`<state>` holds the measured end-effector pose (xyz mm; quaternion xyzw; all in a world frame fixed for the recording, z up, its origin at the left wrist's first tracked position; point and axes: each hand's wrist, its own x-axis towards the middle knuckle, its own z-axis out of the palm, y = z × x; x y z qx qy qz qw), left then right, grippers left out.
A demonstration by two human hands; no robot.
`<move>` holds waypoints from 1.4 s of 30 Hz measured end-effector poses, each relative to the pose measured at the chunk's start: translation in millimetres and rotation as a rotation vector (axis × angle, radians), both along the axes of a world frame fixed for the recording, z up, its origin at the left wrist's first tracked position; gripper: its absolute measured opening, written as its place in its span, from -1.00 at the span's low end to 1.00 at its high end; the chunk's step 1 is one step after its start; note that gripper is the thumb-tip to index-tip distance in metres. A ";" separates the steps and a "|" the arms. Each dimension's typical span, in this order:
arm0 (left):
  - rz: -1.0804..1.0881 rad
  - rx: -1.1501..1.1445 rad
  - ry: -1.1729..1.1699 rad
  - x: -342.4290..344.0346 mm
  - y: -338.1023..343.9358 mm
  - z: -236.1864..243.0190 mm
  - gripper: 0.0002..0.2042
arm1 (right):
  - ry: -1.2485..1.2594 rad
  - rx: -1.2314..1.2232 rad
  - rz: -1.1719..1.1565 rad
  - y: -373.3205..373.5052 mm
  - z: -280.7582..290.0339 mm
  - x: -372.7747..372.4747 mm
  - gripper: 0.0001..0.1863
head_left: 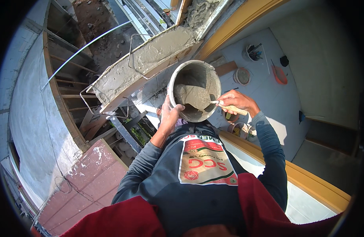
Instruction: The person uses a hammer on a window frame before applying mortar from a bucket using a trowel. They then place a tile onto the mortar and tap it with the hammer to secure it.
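My left hand [171, 111] grips the rim of a grey bucket [171, 85], thumb over the edge and fingers hidden along its outer side. The bucket is tilted so its mouth faces me, with wet mortar inside. My right hand [237, 101] is closed round the wooden handle of a trowel [194, 96]. The trowel's blade lies inside the bucket, coated in grey mortar. Just beyond the bucket runs a concrete ledge [150, 55] with wet mortar spread on top.
Bent metal rods [130, 51] stick up from the ledge. A yellow-orange frame [245, 23] stands to the right. On the pale tiled floor far below sit a mortar-filled bucket [241, 76], a bucket of tools [252, 52] and an orange basin [280, 75]. At left is a pink tiled roof [79, 185].
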<state>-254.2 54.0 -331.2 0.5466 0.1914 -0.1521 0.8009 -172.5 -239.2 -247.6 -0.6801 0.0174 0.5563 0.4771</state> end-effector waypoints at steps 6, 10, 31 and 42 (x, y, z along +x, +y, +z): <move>0.079 -0.120 0.125 -5.0 8.4 17.9 -0.26 | -0.148 0.031 -0.125 1.3 11.3 -14.0 -0.67; 0.089 -0.127 0.112 -5.8 9.4 16.1 -0.33 | -0.225 -0.030 -0.069 5.0 20.3 -11.5 -0.66; 0.156 -0.209 0.140 -11.0 22.2 -10.1 -0.24 | 0.214 0.357 -0.235 66.8 104.8 19.3 -0.55; 0.101 -0.179 0.169 -12.7 19.8 -22.2 -0.18 | -0.145 0.601 -0.490 49.1 131.1 56.0 -0.63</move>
